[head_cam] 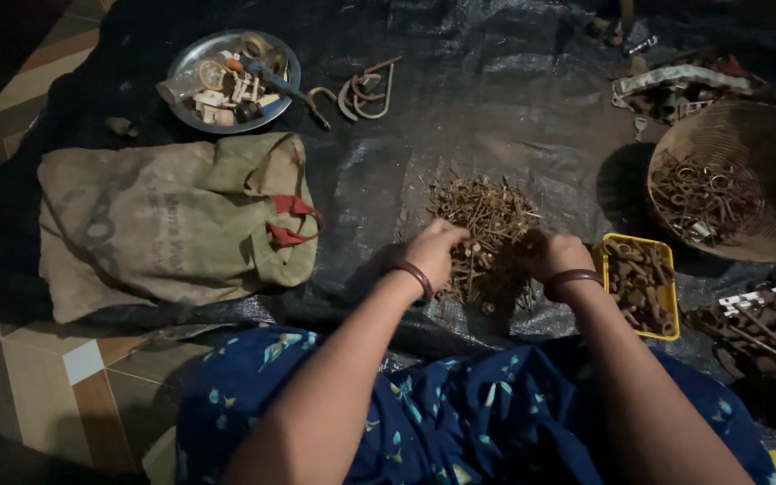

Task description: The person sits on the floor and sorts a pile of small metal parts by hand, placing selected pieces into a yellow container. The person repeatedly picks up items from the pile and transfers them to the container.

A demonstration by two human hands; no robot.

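A heap of rusty nails and screws [487, 216] lies on a black plastic sheet [496, 99] in front of me. My left hand [435, 251] rests on the heap's near left side, fingers curled down into the nails. My right hand [551, 253] is at the heap's near right edge, fingers closed among the nails. Whether either hand grips any pieces is hidden by the fingers. Both wrists wear dark bangles. A yellow tray [602, 260] of rusty bits sits just right of my right hand.
A woven basket [765, 135] with metal rings is at the right. A metal plate [192, 56] of small parts and curved hooks [365, 90] lie far left. A tan cloth bag [172, 220] lies left. Metal scrap [765, 314] sits at the right edge.
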